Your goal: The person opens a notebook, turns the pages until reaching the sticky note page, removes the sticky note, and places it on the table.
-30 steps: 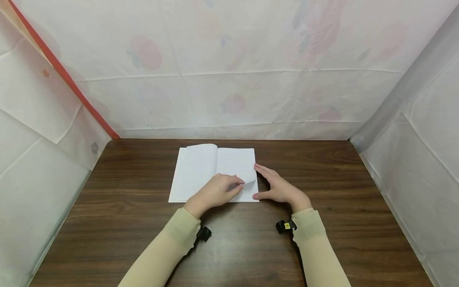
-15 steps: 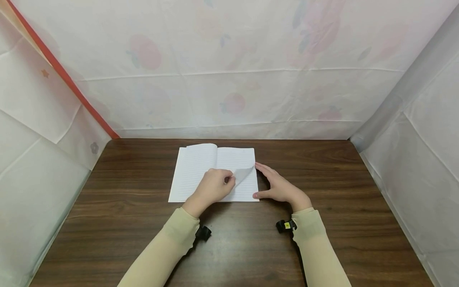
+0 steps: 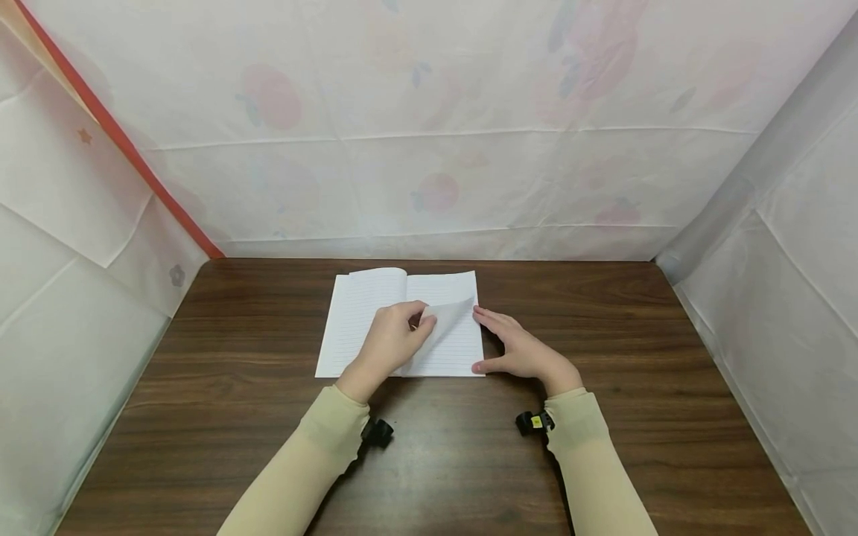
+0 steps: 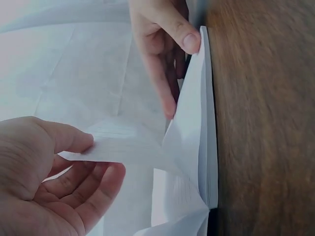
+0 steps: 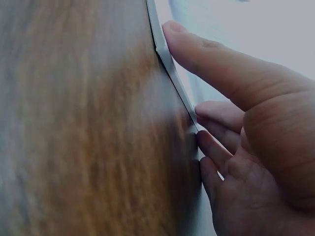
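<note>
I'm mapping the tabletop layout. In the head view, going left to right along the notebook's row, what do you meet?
bare table → notebook's left page → left hand pinching the lifted page → right hand at the notebook's right edge → bare table again.

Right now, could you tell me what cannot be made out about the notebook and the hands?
- Head view: the left hand covers the notebook page beneath it.
- Head view: any writing is too small to read.
- Right wrist view: right hand cut off by the frame; table blurred.
</note>
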